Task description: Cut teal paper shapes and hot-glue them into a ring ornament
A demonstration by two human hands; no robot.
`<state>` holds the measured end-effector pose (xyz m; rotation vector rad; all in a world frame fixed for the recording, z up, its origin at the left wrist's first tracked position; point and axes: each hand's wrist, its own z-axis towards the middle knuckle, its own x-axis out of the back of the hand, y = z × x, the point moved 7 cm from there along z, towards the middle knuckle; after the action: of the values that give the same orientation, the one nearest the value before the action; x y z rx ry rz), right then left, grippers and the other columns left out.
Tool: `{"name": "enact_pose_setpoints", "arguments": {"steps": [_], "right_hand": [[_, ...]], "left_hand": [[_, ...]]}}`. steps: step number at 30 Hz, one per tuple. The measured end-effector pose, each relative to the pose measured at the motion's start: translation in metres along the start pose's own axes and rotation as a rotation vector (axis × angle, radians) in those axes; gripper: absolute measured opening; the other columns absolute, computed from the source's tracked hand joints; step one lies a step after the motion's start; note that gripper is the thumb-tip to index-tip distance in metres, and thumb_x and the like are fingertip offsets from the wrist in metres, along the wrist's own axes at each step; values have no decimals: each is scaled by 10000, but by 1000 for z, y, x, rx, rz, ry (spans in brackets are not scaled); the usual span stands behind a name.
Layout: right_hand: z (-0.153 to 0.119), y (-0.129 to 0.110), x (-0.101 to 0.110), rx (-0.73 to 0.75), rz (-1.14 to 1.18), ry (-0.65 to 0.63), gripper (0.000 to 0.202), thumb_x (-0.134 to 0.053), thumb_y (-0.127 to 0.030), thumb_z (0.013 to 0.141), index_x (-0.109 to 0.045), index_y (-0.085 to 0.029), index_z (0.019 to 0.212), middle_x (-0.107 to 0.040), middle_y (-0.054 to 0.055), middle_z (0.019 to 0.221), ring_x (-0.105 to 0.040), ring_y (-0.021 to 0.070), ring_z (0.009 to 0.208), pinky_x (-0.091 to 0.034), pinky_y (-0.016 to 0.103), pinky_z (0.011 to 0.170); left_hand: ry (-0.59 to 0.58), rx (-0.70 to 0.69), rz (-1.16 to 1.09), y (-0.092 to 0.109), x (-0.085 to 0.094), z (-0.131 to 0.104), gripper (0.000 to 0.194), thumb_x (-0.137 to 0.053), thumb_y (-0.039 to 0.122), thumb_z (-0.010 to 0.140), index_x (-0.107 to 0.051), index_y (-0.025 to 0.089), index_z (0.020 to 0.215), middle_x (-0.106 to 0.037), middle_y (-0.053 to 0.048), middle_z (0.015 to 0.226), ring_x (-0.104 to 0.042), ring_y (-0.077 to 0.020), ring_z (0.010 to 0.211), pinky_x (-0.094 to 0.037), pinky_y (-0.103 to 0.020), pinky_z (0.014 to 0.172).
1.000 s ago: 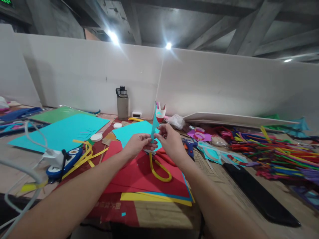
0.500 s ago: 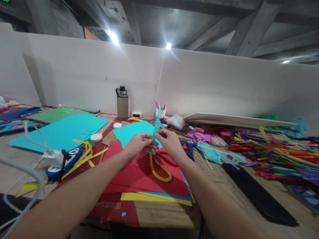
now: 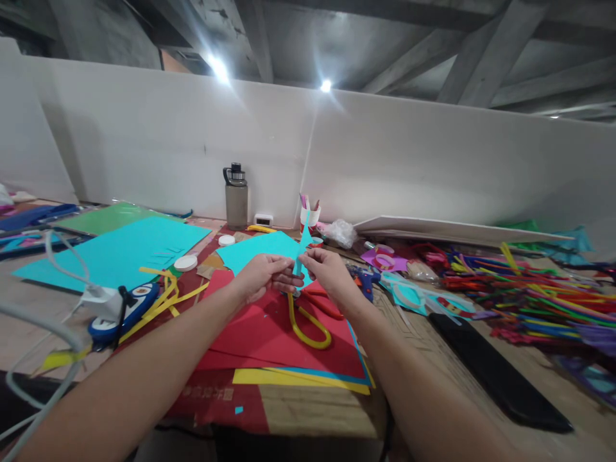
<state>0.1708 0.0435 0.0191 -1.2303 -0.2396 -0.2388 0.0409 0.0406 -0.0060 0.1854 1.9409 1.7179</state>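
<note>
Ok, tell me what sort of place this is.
Most likely a craft workbench in a bare, concrete-ceilinged workshop. Coloured paper sheets lie stacked on the table, a heap of pipe cleaners sits to the right, and a blue glue gun lies nearby. The left hand and right hand pinch a cyan paper strip.

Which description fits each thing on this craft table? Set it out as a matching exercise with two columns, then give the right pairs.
Things:
1. cyan paper strip
2. scissors
3. water bottle
4. pipe cleaners

Descriptions:
A. stands upright by the white wall
B. lies on the red sheet, yellow handles toward the camera
C. pinched between the left hand and the right hand
D. piled in many colours on the person's right

Pairs: 1-C, 2-B, 3-A, 4-D
</note>
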Motion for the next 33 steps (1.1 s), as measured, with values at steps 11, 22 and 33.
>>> {"name": "enact_pose_setpoints", "arguments": {"steps": [11, 22, 33], "right_hand": [[1, 1, -4, -8, 25, -30, 270, -582, -427, 710, -529, -176, 628, -465, -51, 513, -408, 89, 472, -336, 226, 478], [-3, -8, -5, 56, -37, -35, 259, -571, -405, 734, -552, -171, 625, -467, -44, 532, -401, 95, 501, -323, 230, 504], [-3, -10, -7, 87, -51, -33, 242, -547, -371, 758, -517, -183, 610, -456, -48, 521, -399, 99, 507, -325, 232, 516]], "left_hand": [[15, -1, 95, -1, 2, 0, 285, -731, 334, 684, -630, 97, 805, -705, -119, 714, -685, -201, 683, -538, -278, 619], [34, -6, 100, -1, 2, -1, 267, -739, 320, 674, -620, 98, 763, -696, -95, 718, -681, -188, 665, -547, -282, 628], [66, -40, 116, 1, 2, -1, 272, -749, 322, 657, -607, 101, 727, -689, -92, 703, -674, -180, 648, -532, -267, 599]]}}
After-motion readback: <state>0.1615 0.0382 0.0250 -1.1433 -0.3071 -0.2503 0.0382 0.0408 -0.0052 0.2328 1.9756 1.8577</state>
